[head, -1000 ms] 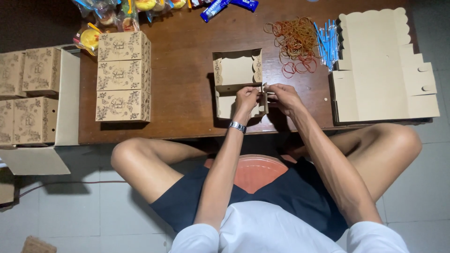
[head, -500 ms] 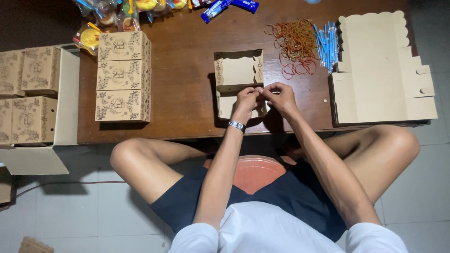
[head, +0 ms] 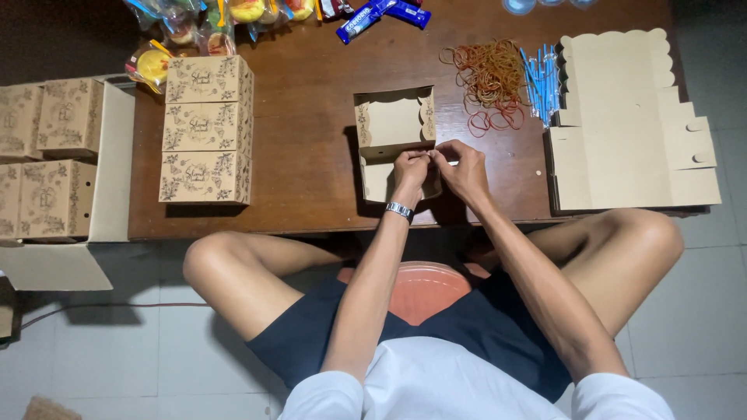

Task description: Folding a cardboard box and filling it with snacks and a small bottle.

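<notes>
A half-folded brown cardboard box (head: 393,124) with a scalloped lid stands open on the wooden table (head: 311,155), near its front edge. My left hand (head: 410,171), with a watch on the wrist, pinches the box's right side flap. My right hand (head: 463,169) meets it there, fingers closed on the same flap edge. Both hands cover the front right part of the box.
A stack of flat box blanks (head: 630,132) lies at the right. Rubber bands (head: 490,78) and blue straws (head: 541,78) lie behind. Three printed finished boxes (head: 206,132) sit at the left, more in a carton (head: 54,155). Wrapped snacks (head: 233,15) line the far edge.
Both hands have stayed on the box's right flap, shifting slightly as the fingers work the fold. The box has not moved.
</notes>
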